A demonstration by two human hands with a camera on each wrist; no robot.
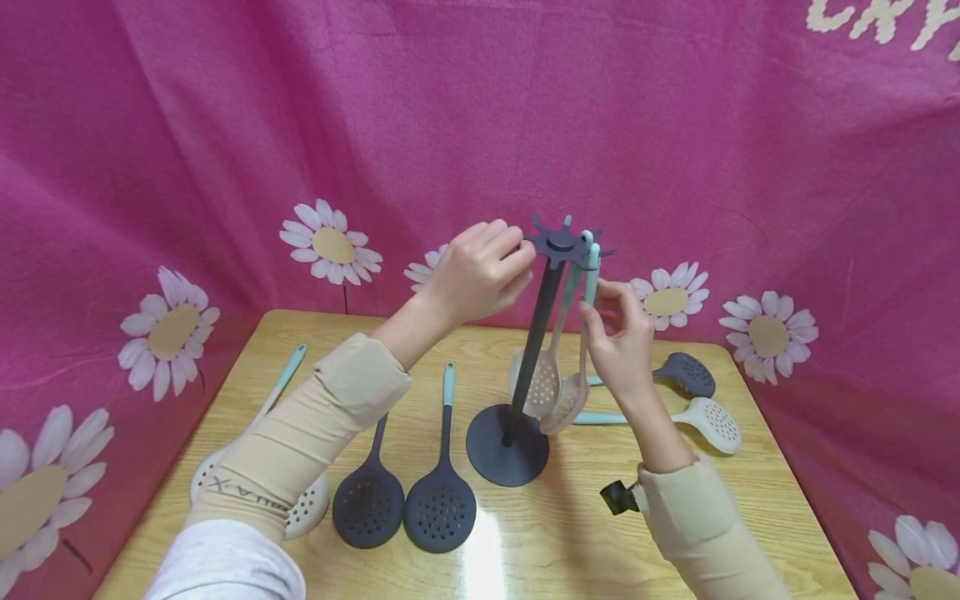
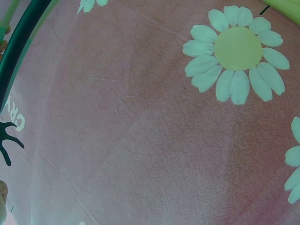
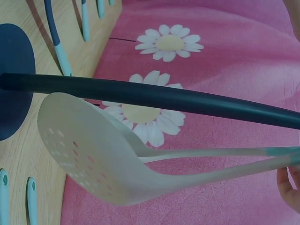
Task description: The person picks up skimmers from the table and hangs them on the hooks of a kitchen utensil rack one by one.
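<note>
A dark utensil stand (image 1: 534,350) with a round base and hooked top stands on the table. My left hand (image 1: 483,271) has curled fingers at the left side of its top and pinches one of the hooks. My right hand (image 1: 621,337) pinches the mint handle of a white skimmer (image 1: 567,404), whose upper end is at a hook on the right. Behind it a second white skimmer (image 1: 542,385) hangs from the stand. The right wrist view shows the nearer skimmer (image 3: 98,154) beside the dark pole (image 3: 140,93); the left wrist view catches the stand's hooks (image 2: 8,140).
Left on the wooden table (image 1: 600,550) lie dark skimmers (image 1: 441,508) and white skimmers (image 1: 306,508), partly under my left forearm. To the right lie another dark skimmer (image 1: 686,375) and a white one (image 1: 712,423). A pink flowered curtain (image 1: 450,108) surrounds the table.
</note>
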